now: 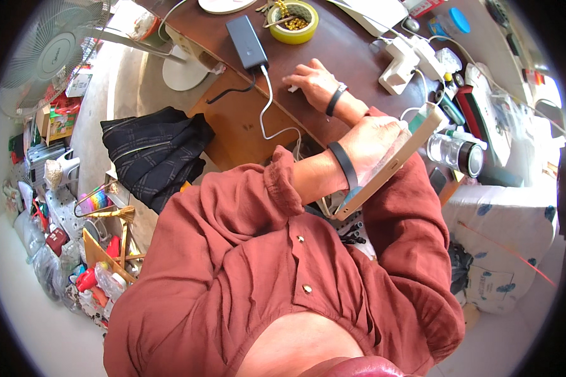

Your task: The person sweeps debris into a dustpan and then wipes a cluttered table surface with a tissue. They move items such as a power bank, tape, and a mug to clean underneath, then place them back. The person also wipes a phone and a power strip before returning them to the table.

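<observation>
A tablet-like device (392, 165) with a beige-gold edge stands tilted, almost edge-on, above my right forearm. My left hand (370, 146), with a black band on its wrist, lies against the screen side, fingers bent near the upper end. Whether it grips the device or something small cannot be told. Beyond it, my right hand (315, 86) rests over the dark brown tabletop (349, 42), wearing a black-strapped wristband. A small white piece (292, 88), perhaps tissue, shows at its bent fingertips. What supports the device is hidden.
A dark power bank (246, 41) with a white cable (270, 94) lies by a yellow tape roll (306, 33). White power strips (398, 63) and a clear bottle (445, 151) are at right. Dark clothing (155, 151) and a fan (56, 52) are at left.
</observation>
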### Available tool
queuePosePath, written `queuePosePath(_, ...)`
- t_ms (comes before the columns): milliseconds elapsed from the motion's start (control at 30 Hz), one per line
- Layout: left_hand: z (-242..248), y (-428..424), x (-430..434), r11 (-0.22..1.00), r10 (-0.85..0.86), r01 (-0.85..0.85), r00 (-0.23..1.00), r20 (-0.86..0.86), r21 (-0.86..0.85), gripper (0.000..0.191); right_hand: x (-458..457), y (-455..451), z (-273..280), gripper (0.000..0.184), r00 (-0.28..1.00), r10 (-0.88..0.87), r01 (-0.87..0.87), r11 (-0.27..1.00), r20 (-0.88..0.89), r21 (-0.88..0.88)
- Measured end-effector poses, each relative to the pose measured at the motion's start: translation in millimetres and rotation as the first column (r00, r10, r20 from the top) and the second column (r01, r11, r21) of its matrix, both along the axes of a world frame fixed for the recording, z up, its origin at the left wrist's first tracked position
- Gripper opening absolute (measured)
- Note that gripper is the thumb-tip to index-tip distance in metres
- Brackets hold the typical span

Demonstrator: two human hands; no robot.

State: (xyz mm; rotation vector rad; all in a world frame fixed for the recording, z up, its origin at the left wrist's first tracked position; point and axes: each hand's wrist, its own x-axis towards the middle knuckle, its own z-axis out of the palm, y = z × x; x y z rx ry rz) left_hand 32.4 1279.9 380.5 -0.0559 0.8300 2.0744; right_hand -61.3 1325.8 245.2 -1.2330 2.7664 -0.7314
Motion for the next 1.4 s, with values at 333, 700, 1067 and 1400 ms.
queuePosePath(333,-8,-7,-4,0.992,0.068,-0.079,0.992,-0.107,-0.101,0.025,-19,-48,0,0.039,0.986,-0.15,0.145,0.986,-0.072,-0.078)
queuePosePath(700,-5,-12,-13,0.998,-0.045,0.043,0.998,-0.048,-0.053,0.016,-26,-44,-27,0.029,0.996,0.029,-0.042,0.988,-0.089,-0.148)
queuePosePath(1067,-17,-44,-37,0.955,-0.123,0.138,0.99,-0.074,0.264,0.039,69,85,45,0.013,0.793,-0.302,0.546,0.736,0.528,-0.4)
queuePosePath(1400,-22,-45,-49,0.969,-0.228,0.23,0.973,0.028,-0.086,0.023,177,129,45,0.022,0.168,-0.824,0.985,0.159,0.542,-0.063)
